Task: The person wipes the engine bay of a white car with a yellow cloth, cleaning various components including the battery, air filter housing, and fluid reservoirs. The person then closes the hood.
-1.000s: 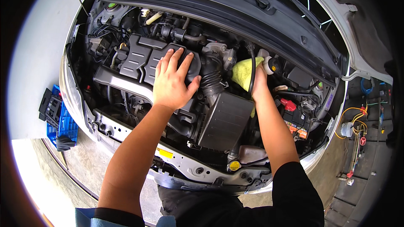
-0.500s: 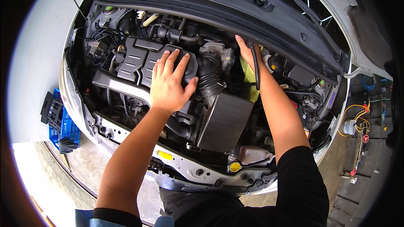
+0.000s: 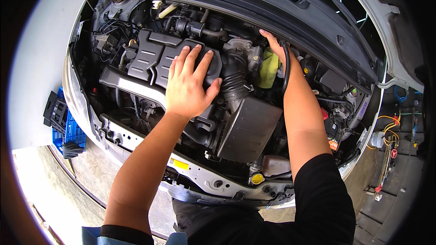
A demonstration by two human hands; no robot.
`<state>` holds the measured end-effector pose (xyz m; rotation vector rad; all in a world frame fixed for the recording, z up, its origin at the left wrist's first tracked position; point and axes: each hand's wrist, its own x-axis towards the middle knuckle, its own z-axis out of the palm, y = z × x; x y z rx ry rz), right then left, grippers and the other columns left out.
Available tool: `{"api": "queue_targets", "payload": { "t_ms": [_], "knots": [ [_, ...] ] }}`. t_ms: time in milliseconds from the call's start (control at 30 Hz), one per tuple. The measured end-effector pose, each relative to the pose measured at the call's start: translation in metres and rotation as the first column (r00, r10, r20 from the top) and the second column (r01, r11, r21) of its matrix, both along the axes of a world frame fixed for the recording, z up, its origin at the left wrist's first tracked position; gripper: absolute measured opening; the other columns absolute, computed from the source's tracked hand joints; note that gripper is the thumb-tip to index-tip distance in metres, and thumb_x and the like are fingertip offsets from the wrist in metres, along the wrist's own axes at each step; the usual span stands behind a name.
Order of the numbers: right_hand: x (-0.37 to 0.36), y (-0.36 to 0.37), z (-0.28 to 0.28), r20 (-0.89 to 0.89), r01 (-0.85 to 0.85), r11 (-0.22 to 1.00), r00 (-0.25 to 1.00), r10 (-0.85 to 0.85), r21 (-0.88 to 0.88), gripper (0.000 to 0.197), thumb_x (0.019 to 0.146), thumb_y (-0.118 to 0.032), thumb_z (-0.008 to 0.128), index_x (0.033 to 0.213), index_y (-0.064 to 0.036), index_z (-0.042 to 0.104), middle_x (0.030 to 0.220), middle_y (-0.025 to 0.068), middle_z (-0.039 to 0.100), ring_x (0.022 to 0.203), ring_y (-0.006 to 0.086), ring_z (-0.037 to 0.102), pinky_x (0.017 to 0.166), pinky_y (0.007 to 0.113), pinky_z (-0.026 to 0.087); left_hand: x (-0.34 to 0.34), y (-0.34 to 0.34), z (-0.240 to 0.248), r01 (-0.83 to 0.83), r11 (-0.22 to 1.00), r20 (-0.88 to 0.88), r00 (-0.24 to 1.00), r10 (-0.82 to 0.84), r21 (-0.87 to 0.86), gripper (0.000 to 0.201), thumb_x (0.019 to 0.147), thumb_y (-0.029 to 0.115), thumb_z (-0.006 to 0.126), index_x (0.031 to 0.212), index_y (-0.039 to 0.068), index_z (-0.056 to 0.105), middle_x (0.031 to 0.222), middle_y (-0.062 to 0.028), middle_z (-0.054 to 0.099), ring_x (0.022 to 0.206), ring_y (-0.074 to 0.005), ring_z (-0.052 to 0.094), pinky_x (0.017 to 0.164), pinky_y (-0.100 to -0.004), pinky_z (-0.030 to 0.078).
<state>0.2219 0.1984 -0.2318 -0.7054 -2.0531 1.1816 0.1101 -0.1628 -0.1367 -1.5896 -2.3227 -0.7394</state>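
My left hand point(image 3: 188, 86) lies flat, fingers spread, on the dark grey plastic engine cover point(image 3: 147, 56). Far back in the engine bay, my right hand point(image 3: 275, 45) reaches below the cowl edge; one fingertip shows and the other fingers are mostly hidden. A yellow-green cloth point(image 3: 269, 70) hangs bunched against this hand, apparently gripped in it. Across the right wrist runs a black hose point(image 3: 286, 66). Left of the cloth are the metal throttle body point(image 3: 243, 47) and a ribbed black intake duct point(image 3: 234, 75). The black air filter box point(image 3: 250, 129) sits nearer to me.
At the front right stands a coolant reservoir point(image 3: 274, 165) near a yellow-labelled radiator cap point(image 3: 257, 179). The battery point(image 3: 334, 131) is beside my right forearm. A blue crate point(image 3: 75, 131) holds black parts, left of the car. Yellow hoses point(image 3: 391, 124) lie to the right.
The yellow-green cloth has drawn up and bunched beside my right hand; before, it hung lower along the air filter box. My left hand stays on the cover. The view has shifted slightly.
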Motion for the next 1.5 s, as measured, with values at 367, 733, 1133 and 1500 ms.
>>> {"api": "queue_targets", "payload": {
  "t_ms": [367, 733, 1133, 1500],
  "knots": [
    [-0.005, 0.009, 0.018, 0.417, 0.035, 0.999, 0.908, -0.048, 0.038, 0.062, 0.086, -0.043, 0.082, 0.135, -0.0069, 0.071, 0.141, 0.0159, 0.068, 0.13, 0.0344, 0.061, 0.113, 0.046, 0.046, 0.0, -0.001, -0.001, -0.01, 1.0, 0.001, 1.0, 0.01, -0.014, 0.067, 0.094, 0.042, 0.07, 0.153, 0.013, 0.055, 0.159, -0.0164, 0.048, 0.15, -0.044, 0.039, 0.123, -0.0581, 0.032],
    [-0.011, 0.013, -0.017, 0.22, 0.117, 0.99, 0.971, -0.097, -0.081, 0.057, 0.078, -0.035, 0.086, 0.125, -0.0049, 0.077, 0.125, 0.012, 0.074, 0.116, 0.0299, 0.066, 0.106, 0.042, 0.048, -0.001, -0.001, 0.001, 0.001, 1.0, 0.02, 1.0, 0.0, -0.016, 0.067, 0.092, 0.041, 0.071, 0.152, 0.013, 0.056, 0.158, -0.0165, 0.048, 0.15, -0.0442, 0.039, 0.123, -0.0584, 0.031],
    [0.021, -0.015, -0.018, 0.212, 0.275, 0.961, 0.938, -0.275, 0.031, 0.06, 0.083, -0.016, 0.084, 0.139, -0.0005, 0.066, 0.137, 0.0155, 0.068, 0.126, 0.0269, 0.063, 0.11, 0.041, 0.046, -0.002, 0.0, 0.003, -0.002, 1.0, 0.013, 1.0, 0.003, -0.021, 0.067, 0.092, 0.041, 0.072, 0.15, 0.012, 0.057, 0.156, -0.0168, 0.049, 0.149, -0.0437, 0.04, 0.122, -0.0573, 0.032],
    [0.035, -0.033, -0.035, 0.419, 0.492, 0.633, 0.865, -0.278, -0.597, 0.054, 0.095, -0.011, 0.074, 0.142, 0.0098, 0.058, 0.152, 0.0317, 0.054, 0.142, 0.04, 0.052, 0.116, 0.05, 0.041, -0.001, 0.0, 0.003, 0.004, 1.0, 0.012, 1.0, -0.004, 0.005, 0.066, 0.091, 0.04, 0.071, 0.149, 0.013, 0.058, 0.156, -0.0163, 0.049, 0.149, -0.0431, 0.04, 0.122, -0.0579, 0.032]
  ]
}}
